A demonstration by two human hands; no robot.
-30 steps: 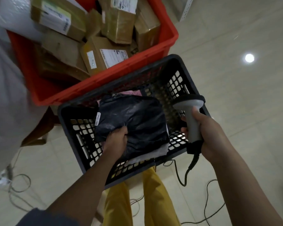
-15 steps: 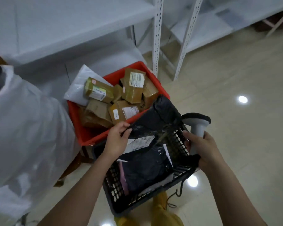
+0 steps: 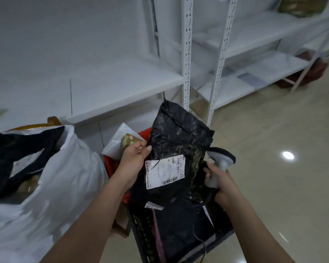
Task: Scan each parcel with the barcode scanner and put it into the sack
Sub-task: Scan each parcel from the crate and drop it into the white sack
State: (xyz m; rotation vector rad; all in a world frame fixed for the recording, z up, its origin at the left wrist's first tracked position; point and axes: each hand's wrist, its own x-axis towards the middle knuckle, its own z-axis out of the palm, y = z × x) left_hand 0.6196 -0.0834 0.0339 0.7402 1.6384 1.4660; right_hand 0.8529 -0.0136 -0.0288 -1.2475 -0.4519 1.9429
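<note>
Down low, a dark basket (image 3: 141, 234) sits on glossy beige floor (image 3: 273, 186). Over it, the left hand (image 3: 130, 162) pinches a black parcel (image 3: 179, 149), long axis upright, label (image 3: 164, 171) facing near. The right hand (image 3: 221, 184) grips the scanner (image 3: 221, 160). The white sack (image 3: 65, 177) gapes left; white shelving (image 3: 186, 54) stands beyond.

Head view: single wide-angle camera worn on the person's head. Faces forward and down, over both forearms. Near field: left hand (image 3: 132, 162) and right hand (image 3: 221, 182), close under the lens at lower centre, with a black parcel (image 3: 177, 149) between them. Left edge: white sack (image 3: 65, 168), close. Upper half: white shelving (image 3: 186, 54), farther off, its uprights bowed by the lens. Right side: tiled floor (image 3: 283, 186). No second view; no shared area.
</note>
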